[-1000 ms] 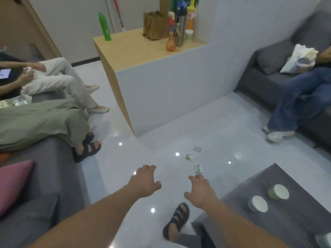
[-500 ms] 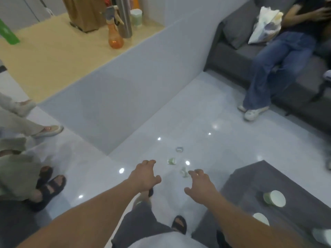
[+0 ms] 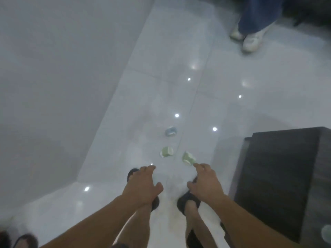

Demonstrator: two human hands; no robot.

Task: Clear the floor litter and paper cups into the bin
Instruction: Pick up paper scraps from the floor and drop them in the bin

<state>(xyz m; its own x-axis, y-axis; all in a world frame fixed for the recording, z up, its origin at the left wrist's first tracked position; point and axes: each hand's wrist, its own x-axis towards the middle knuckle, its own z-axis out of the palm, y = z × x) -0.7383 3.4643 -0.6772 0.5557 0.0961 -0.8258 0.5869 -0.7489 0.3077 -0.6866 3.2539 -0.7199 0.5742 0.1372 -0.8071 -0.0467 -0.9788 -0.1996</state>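
The left hand (image 3: 143, 187) and right hand (image 3: 206, 185) hover loosely spread, empty. A green cup (image 3: 188, 158) lies just at the right hand's twelve o'clock, a second green cup (image 3: 166, 152) at eleven, and a bluish cup (image 3: 171, 131) beyond. Though blurred, they look like crushed paper: light, soft, likely to skid on the glossy floor (image 3: 161, 86). Pinch a rim.

No words, labels, brands or numbers can be read. The crushed paper cups (image 3: 167, 152) on the floor (image 3: 161, 86), centre frame, are too blurred.
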